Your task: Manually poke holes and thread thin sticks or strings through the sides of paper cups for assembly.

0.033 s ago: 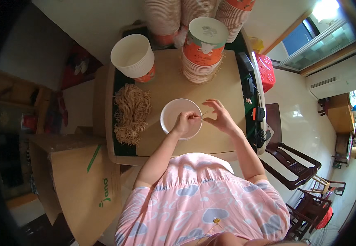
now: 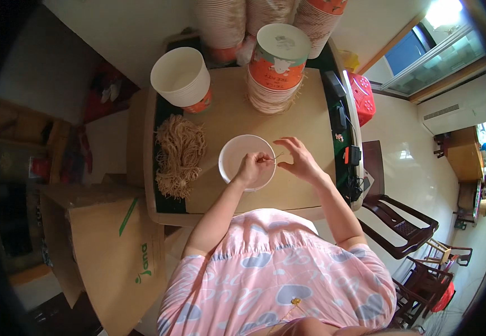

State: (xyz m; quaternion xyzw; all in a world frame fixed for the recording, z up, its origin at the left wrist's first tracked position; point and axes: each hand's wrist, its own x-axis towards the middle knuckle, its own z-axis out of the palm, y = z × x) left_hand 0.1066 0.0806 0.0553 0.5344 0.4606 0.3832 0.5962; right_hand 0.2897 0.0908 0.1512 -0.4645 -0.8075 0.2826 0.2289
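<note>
Left hand point(image 2: 250, 168) pinching a thin strand point(image 2: 271, 160) over the white bowl point(image 2: 233, 154) mid-desk point(image 2: 288, 123), right hand point(image 2: 299, 159) half-curled, grip released, fingertips at the strand's end.

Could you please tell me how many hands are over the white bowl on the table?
1: the left hand is over the bowl; the right hand is just beside its rim, over the table.

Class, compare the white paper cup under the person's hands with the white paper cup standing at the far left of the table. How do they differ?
The white paper cup under the hands sits at the table's near middle, touched by the left hand; the far-left white paper cup stands untouched. The far-left cup shows its orange outer wall; the near cup shows only its inside. Both are open, round and white inside.
</note>
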